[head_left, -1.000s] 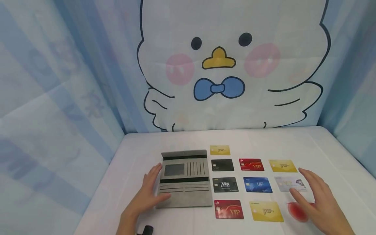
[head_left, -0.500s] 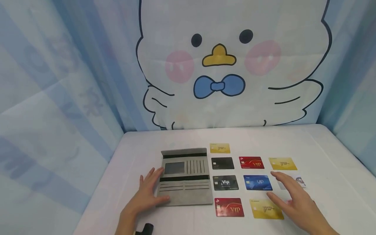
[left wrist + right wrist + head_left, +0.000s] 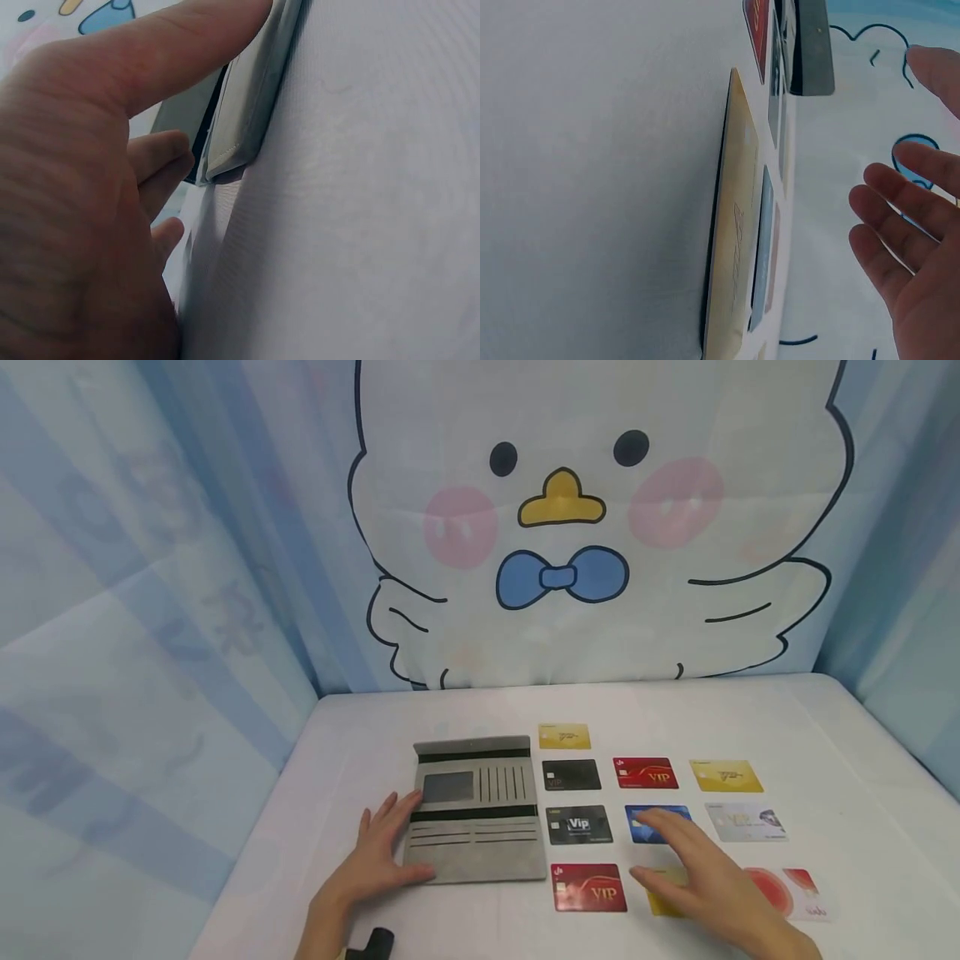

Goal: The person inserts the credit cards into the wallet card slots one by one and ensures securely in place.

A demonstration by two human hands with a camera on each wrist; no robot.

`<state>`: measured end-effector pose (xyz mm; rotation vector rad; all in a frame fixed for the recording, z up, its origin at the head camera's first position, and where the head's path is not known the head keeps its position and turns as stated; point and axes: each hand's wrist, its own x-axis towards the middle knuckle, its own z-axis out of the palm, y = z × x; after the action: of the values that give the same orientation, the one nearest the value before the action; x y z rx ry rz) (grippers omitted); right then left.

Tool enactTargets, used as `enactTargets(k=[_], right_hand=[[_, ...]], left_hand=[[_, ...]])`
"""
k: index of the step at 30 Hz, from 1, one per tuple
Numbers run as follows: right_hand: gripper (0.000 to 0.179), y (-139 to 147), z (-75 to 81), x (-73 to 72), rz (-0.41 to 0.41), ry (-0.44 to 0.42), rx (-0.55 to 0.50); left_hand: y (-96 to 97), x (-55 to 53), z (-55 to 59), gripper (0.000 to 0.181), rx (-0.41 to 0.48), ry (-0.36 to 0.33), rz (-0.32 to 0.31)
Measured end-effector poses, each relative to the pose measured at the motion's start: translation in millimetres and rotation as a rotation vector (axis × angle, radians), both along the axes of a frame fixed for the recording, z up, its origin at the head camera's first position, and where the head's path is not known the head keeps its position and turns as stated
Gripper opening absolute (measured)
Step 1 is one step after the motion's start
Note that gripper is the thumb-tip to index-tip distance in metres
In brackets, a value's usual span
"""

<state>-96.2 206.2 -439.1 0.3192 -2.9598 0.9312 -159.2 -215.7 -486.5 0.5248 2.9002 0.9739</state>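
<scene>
The grey wallet is showing a smooth, matt, leather-like skin with a stitched edge. Its dark window is looking smooth too, though its exact material is staying unclear. The cards are looking like thin, stiff plastic: the nearer red card is appearing smooth and glossy, and the nearest yellow card is carrying a soft sheen. The tablecloth is showing a matt, finely woven surface, while the printed curtain is hanging as dull, lightly creased cloth.

The card wallet sits on the table, left hand at its left edge — chip cards in rows to its right, backdrop behind everything.
</scene>
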Motion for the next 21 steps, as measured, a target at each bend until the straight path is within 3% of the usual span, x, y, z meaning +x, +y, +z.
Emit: enactTargets(k=[12,21], right_hand=[[0.067,-20.9,-11.6,-6.4,0.079,-0.049,0.073],[0.07,-31.8,-13.0,-7.7,0.138,-0.094,0.162]], left_hand=[[1.6,-1.2,-3.8,0.1,-0.043,0.001,0.007],[1.7,-1.6,0.2,0.101,-0.08,-0.01,0.017]])
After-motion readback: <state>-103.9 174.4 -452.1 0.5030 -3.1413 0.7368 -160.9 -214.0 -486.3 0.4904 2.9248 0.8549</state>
